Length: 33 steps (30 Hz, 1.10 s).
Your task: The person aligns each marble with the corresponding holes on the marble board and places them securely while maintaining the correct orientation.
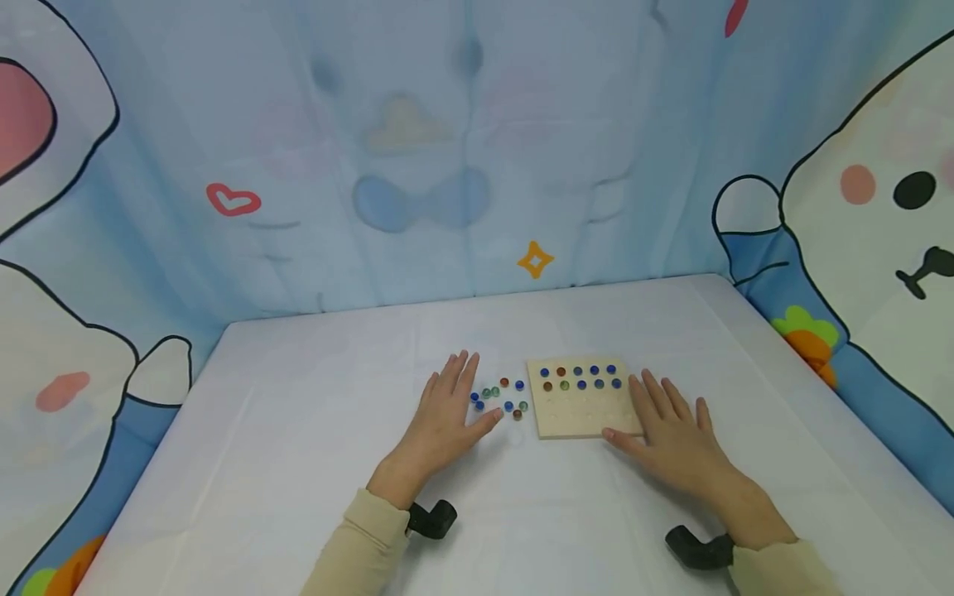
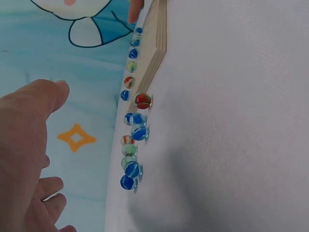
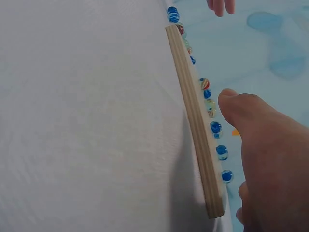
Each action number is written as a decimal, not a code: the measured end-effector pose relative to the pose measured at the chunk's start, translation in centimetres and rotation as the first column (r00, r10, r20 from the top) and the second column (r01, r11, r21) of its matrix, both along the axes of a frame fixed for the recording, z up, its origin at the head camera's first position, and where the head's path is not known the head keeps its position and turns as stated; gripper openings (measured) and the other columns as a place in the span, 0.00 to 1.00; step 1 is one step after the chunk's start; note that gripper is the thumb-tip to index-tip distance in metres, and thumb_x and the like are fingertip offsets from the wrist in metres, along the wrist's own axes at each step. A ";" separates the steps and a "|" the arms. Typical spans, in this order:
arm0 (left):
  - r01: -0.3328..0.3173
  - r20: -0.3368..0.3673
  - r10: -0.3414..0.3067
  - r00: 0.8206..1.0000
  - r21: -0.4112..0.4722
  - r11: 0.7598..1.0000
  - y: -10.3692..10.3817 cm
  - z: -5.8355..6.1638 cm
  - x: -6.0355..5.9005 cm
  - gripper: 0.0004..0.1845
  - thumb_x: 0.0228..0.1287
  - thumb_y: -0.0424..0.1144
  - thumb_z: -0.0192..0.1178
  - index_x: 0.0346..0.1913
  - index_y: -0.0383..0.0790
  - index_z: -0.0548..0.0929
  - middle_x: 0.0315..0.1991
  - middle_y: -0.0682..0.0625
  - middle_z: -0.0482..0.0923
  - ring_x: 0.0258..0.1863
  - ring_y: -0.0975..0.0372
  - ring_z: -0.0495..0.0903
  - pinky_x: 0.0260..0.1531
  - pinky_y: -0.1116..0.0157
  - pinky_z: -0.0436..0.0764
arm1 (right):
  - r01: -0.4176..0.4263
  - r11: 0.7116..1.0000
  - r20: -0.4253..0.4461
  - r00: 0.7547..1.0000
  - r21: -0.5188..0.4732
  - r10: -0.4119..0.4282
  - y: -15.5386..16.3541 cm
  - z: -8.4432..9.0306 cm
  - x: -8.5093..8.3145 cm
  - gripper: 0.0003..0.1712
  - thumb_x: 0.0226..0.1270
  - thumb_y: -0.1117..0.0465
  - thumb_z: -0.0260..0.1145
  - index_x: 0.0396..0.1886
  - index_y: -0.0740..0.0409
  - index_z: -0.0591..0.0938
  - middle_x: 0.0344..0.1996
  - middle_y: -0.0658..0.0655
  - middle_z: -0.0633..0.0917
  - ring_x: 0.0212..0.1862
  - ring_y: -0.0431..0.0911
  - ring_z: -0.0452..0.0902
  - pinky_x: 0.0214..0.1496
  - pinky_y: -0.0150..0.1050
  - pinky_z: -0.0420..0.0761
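A flat wooden board (image 1: 585,420) lies on the table, with two rows of glass marbles seated along its far half, mostly blue with some reddish and greenish ones. Bare hollows show in its near half. Left of the board is a loose group of blue, green and reddish marbles, among them a red marble (image 2: 143,101) close to the board's corner. My left hand (image 1: 440,418) is beside this group, fingers stretched forward and holding nothing. At the board's right edge my right hand (image 1: 674,434) spreads its straight fingers, also holding nothing; whether it touches the board I cannot tell.
A white cloth covers the table (image 1: 298,463). Behind its far edge hangs a blue cartoon-printed curtain (image 1: 417,273). Each wrist bears a black camera mount, one at the left wrist (image 1: 434,520) and one at the right wrist (image 1: 699,548).
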State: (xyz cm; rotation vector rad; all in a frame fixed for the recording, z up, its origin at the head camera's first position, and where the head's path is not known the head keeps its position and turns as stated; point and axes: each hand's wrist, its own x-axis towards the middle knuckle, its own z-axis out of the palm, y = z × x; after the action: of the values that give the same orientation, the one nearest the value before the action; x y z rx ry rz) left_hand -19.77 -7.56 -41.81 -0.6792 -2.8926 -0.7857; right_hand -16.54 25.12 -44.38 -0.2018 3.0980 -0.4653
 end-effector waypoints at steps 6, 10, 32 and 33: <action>0.021 0.000 -0.021 1.000 0.093 0.995 0.7 -0.5 -0.3 0.41 0.70 0.51 0.60 0.77 0.40 0.55 0.77 0.43 0.57 0.76 0.51 0.59 0.74 0.52 0.62 | 0.007 1.000 0.026 1.000 -0.014 -0.006 0.0 -0.7 0.2 0.60 0.65 0.25 0.51 0.79 0.62 0.47 0.78 0.70 0.47 0.77 0.71 0.39 0.69 0.77 0.31; 0.011 0.021 -0.014 1.000 0.162 0.987 1.0 -0.7 -0.5 0.37 0.69 0.50 0.61 0.75 0.43 0.60 0.73 0.45 0.63 0.73 0.53 0.64 0.71 0.54 0.67 | 0.007 1.000 0.014 1.000 -0.023 -0.007 0.1 -0.9 0.2 0.59 0.66 0.25 0.51 0.80 0.61 0.46 0.79 0.69 0.47 0.77 0.70 0.38 0.70 0.76 0.30; -0.069 0.174 -0.023 0.984 0.504 0.861 3.5 -1.9 -1.8 0.09 0.71 0.40 0.60 0.50 0.46 0.85 0.46 0.56 0.86 0.48 0.63 0.82 0.46 0.68 0.81 | 0.017 1.000 -0.044 0.999 0.006 -0.017 -0.1 -2.1 0.4 0.56 0.68 0.28 0.51 0.79 0.62 0.47 0.77 0.71 0.50 0.77 0.70 0.40 0.71 0.75 0.31; -0.073 0.178 -0.023 0.984 0.511 0.856 3.7 -1.9 -1.8 0.09 0.70 0.40 0.61 0.49 0.47 0.86 0.46 0.56 0.86 0.48 0.63 0.82 0.45 0.68 0.82 | 0.018 1.000 -0.042 0.999 0.006 -0.017 -0.1 -2.0 0.4 0.56 0.68 0.28 0.51 0.79 0.62 0.47 0.77 0.71 0.50 0.77 0.70 0.40 0.71 0.75 0.31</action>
State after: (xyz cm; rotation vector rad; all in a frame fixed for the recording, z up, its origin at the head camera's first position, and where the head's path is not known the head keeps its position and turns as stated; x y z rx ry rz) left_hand -21.58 -3.90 -43.72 -0.5232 -2.6199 -1.6103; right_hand -16.12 25.03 -46.37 -0.1873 3.1447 -0.4574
